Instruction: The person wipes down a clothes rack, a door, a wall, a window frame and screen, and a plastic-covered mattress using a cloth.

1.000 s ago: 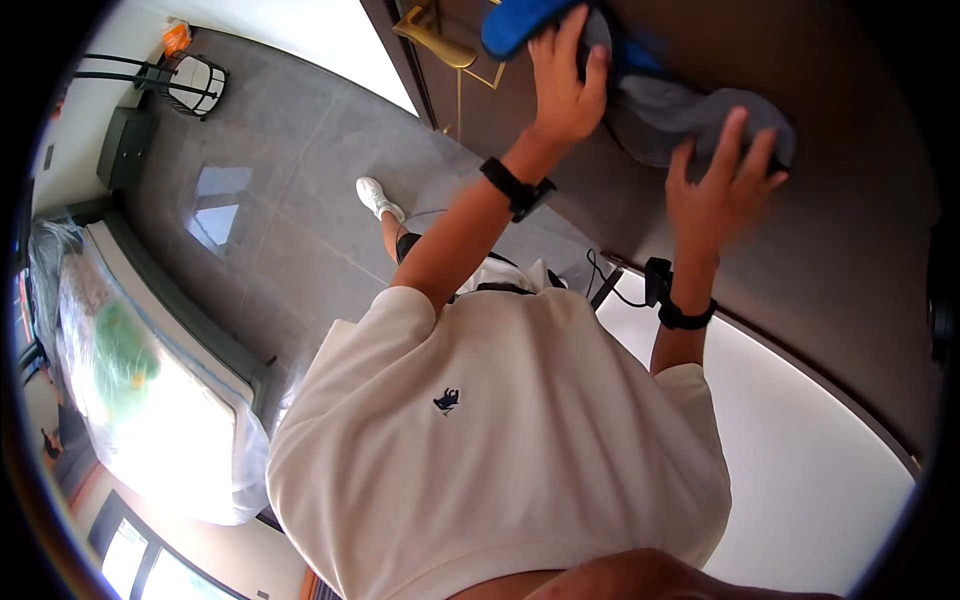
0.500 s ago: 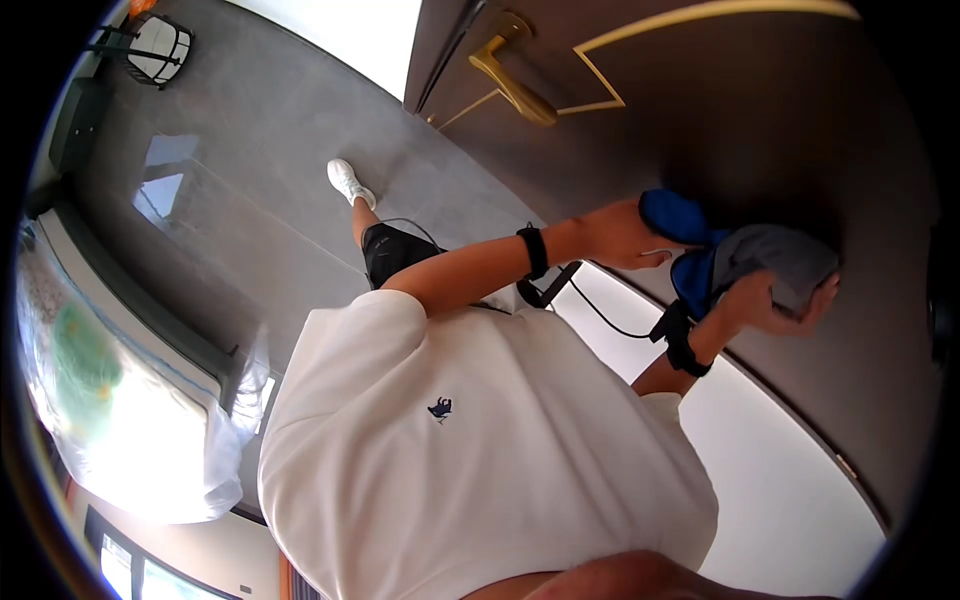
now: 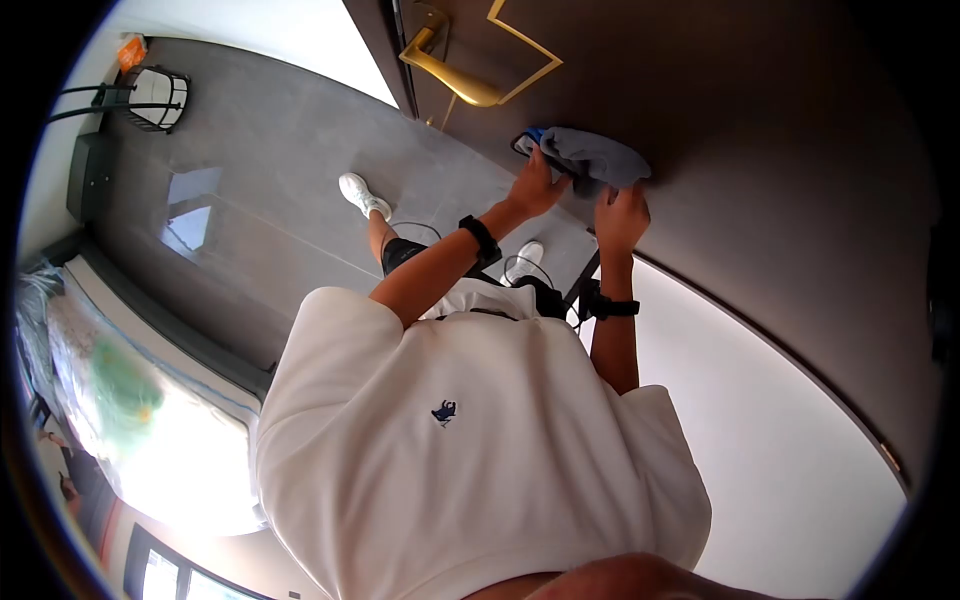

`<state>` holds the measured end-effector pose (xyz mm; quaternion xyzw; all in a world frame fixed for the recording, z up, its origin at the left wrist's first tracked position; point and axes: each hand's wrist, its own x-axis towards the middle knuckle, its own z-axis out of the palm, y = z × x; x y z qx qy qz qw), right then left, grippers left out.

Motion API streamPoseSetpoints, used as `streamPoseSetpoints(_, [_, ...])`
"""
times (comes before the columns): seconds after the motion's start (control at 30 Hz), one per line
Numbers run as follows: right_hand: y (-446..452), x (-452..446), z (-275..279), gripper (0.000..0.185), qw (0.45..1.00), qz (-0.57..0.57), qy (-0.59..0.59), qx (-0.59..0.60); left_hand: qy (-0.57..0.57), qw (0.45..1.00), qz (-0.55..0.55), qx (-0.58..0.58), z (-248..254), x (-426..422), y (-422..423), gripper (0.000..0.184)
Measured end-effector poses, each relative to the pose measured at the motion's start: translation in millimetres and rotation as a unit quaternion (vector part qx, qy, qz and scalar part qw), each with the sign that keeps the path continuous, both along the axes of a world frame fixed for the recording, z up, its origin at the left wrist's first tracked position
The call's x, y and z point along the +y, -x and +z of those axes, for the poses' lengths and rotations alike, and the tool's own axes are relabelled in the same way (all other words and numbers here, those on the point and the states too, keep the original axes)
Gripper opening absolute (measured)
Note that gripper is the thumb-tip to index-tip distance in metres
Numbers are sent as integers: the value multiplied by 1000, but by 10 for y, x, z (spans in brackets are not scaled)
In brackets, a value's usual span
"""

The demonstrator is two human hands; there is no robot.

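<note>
A folded grey and blue cloth [image 3: 598, 158] lies against the dark brown door [image 3: 760, 200], below its gold lever handle [image 3: 455, 80]. My left hand [image 3: 538, 187] grips the left end of the cloth, where a blue part and a dark edge show. At the cloth's right end my right hand [image 3: 622, 215] has its fingers curled onto the grey part. Some fingertips are hidden by the cloth and the hands themselves. Both wrists wear black bands.
Gold trim [image 3: 530, 62] runs across the door. On the left stands furniture wrapped in clear plastic [image 3: 150, 430]. A black-framed round item with a white top [image 3: 158, 98] rests on the grey tiled floor [image 3: 280, 120]. A pale wall panel [image 3: 760, 400] stands at right.
Both hands and the cloth have moved left and upward in the view, closer to the door handle. The cloth is more gathered, with less blue showing. The view has shifted slightly.
</note>
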<state>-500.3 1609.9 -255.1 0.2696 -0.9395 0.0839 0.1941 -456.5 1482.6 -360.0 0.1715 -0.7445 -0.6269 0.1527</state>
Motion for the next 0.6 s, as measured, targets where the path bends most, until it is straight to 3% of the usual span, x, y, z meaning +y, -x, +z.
streamPoseSetpoints(0.03, [-1,-27,-21,18,998,34,51,-23,-31,998,12,52,50,-23,47,81])
streamPoseSetpoints(0.17, [-158,-285,254,21,972,96,181,-112,21,997,33,73,296,-360,23,78])
streamPoseSetpoints(0.23, [-164,-432,160,23,965,109,208,-118,-34,995,20,89,502,-572,-104,77])
streamPoseSetpoints(0.27, [-163,-542,104,25,955,134,230,-129,60,994,24,87,313,-581,-185,74])
streamPoseSetpoints(0.37, [-80,-915,34,33,954,176,216,-109,48,993,32,104,-472,-757,-74,75])
streamPoseSetpoints(0.4, [-160,-973,26,38,949,166,188,-189,-31,999,31,21,-744,-859,-92,69])
streamPoseSetpoints(0.47, [-48,-1094,-41,46,943,153,185,-232,-52,986,-44,154,-913,-1132,204,62])
streamPoseSetpoints(0.5, [-215,-1134,-127,49,933,174,200,-243,-261,952,-76,138,-638,-1178,-43,57])
streamPoseSetpoints(0.53, [-108,-1169,39,50,934,164,216,-233,-283,947,-107,109,-470,-1266,153,57])
streamPoseSetpoints(0.57, [-257,-1255,15,52,936,171,215,-219,-115,986,-98,66,-506,-1432,-52,56])
streamPoseSetpoints(0.6, [-276,-1347,-101,52,935,197,211,-205,-124,988,-52,79,-749,-1503,-195,61])
